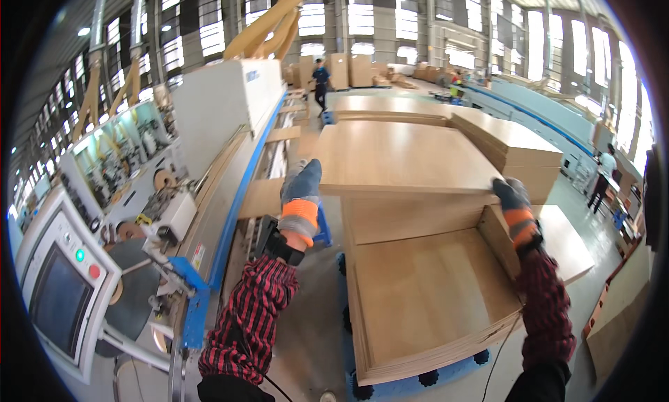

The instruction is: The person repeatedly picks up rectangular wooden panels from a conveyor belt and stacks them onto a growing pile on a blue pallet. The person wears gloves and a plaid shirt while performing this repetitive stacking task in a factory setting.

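Note:
A large light-wood panel (401, 154) lies level in front of me, held up at its near edge. My left hand (302, 186), in a grey glove with an orange cuff, grips its near left corner. My right hand (511, 195), gloved the same way, grips its near right corner. Both forearms wear red-and-black checked sleeves. Below the lifted panel sits a stack of similar wood panels (425, 297) on a blue wheeled base (418, 384).
A long white and blue machine (223, 109) with a control screen (59, 297) runs along my left. More panel stacks (512, 147) stand to the right and behind. One person (320, 81) stands far back, another (605, 172) at the right. Boards (617, 329) lean at the lower right.

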`<action>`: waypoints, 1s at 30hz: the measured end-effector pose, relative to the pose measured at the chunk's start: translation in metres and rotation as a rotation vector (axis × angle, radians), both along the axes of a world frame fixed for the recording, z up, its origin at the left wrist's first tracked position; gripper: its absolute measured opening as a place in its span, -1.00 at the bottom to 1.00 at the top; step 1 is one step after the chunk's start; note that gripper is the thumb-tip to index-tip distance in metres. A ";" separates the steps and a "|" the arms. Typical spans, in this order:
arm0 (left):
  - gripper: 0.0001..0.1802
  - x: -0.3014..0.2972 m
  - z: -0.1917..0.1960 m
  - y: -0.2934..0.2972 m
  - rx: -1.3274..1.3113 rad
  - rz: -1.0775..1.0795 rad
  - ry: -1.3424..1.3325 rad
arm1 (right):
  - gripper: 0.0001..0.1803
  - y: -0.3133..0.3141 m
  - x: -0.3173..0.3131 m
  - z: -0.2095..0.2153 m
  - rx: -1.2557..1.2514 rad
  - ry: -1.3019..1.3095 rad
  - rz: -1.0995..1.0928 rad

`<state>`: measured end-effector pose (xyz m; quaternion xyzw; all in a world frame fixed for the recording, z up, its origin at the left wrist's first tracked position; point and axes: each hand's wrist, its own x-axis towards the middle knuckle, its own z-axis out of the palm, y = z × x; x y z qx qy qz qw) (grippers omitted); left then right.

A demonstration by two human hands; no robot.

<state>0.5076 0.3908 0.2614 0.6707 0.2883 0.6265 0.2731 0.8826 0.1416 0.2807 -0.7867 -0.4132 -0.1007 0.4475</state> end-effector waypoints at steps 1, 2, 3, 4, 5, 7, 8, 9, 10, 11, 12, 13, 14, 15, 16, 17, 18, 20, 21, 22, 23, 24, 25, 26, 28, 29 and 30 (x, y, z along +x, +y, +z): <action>-0.74 -0.018 -0.004 -0.016 -0.003 -0.020 -0.058 | -0.67 -0.016 -0.018 -0.001 0.061 0.217 0.161; -0.73 -0.039 -0.011 -0.034 0.054 -0.042 -0.149 | -0.69 -0.034 -0.036 -0.001 0.103 0.407 0.209; -0.70 -0.063 -0.017 -0.052 -0.037 -0.113 -0.262 | -0.70 -0.051 -0.055 -0.001 0.208 0.715 0.186; -0.67 -0.086 -0.024 -0.070 -0.124 -0.177 -0.386 | -0.62 -0.070 -0.073 0.001 0.209 0.971 0.333; -0.60 -0.111 -0.033 -0.094 -0.361 -0.298 -0.541 | -0.50 -0.078 -0.086 0.004 0.152 1.293 0.560; -0.61 -0.148 -0.059 -0.150 -0.553 -0.510 -0.840 | -0.53 -0.083 -0.113 -0.005 -0.036 0.588 0.691; -0.57 -0.165 -0.072 -0.178 -0.562 -0.360 -0.806 | -0.56 -0.081 -0.124 -0.014 -0.018 0.686 0.682; -0.53 -0.180 -0.088 -0.207 -0.505 -0.341 -0.802 | -0.62 -0.083 -0.131 -0.023 0.087 1.372 0.630; -0.48 -0.197 -0.105 -0.233 -0.567 -0.317 -0.818 | -0.68 -0.085 -0.147 -0.050 -0.007 0.435 0.761; -0.43 -0.215 -0.123 -0.254 -0.591 -0.401 -0.878 | -0.68 -0.086 -0.151 -0.064 -0.118 0.525 0.752; -0.41 -0.232 -0.143 -0.277 -0.682 -0.300 -0.914 | -0.66 -0.088 -0.154 -0.081 -0.266 0.734 0.785; -0.39 -0.249 -0.165 -0.302 -0.765 -0.245 -0.981 | -0.60 -0.094 -0.176 -0.122 -0.076 0.871 0.706; -0.37 -0.264 -0.188 -0.325 -0.797 -0.185 -1.018 | -0.53 -0.099 -0.192 -0.153 -0.005 0.964 0.748; -0.35 -0.280 -0.210 -0.343 -0.785 -0.172 -1.069 | -0.48 -0.101 -0.210 -0.184 -0.029 1.197 0.710; -0.36 -0.299 -0.230 -0.356 -0.851 -0.049 -1.040 | -0.43 -0.101 -0.221 -0.204 -0.052 1.425 0.657; -0.36 -0.317 -0.249 -0.368 -0.891 0.044 -1.032 | -0.59 -0.104 -0.235 -0.220 -0.042 1.389 0.624; -0.37 -0.336 -0.264 -0.376 -0.950 0.139 -1.032 | -0.75 -0.109 -0.257 -0.237 -0.010 1.387 0.611; -0.41 -0.376 -0.284 -0.376 -0.931 0.300 -0.883 | -0.77 -0.100 -0.303 -0.260 -0.161 1.321 0.659; -0.42 -0.393 -0.288 -0.375 -1.012 0.393 -0.800 | -0.76 -0.093 -0.329 -0.270 -0.186 1.243 0.758; -0.47 -0.407 -0.289 -0.372 -1.037 0.670 -0.440 | -0.74 -0.092 -0.357 -0.280 -0.153 1.396 0.785; -0.48 -0.415 -0.289 -0.370 -0.876 0.830 0.004 | -0.73 -0.083 -0.388 -0.295 -0.183 1.236 0.724; -0.49 -0.417 -0.288 -0.368 -0.748 0.961 0.430 | -0.74 -0.078 -0.418 -0.311 -0.297 1.029 0.569; -0.49 -0.419 -0.286 -0.368 -0.515 1.096 0.832 | -0.73 -0.075 -0.442 -0.327 -0.200 1.207 0.630; -0.49 -0.414 -0.285 -0.368 -0.534 0.865 0.493 | -0.72 -0.074 -0.467 -0.345 -0.131 1.379 0.564; -0.40 -0.404 -0.283 -0.369 -0.551 0.360 0.927 | -0.70 -0.066 -0.499 -0.375 -0.157 1.278 0.629; -0.37 -0.399 -0.283 -0.367 -0.472 0.320 0.967 | -0.69 -0.063 -0.508 -0.383 -0.191 1.246 0.659; -0.33 -0.397 -0.283 -0.364 -0.422 0.241 1.034 | -0.69 -0.060 -0.511 -0.388 -0.212 1.286 0.606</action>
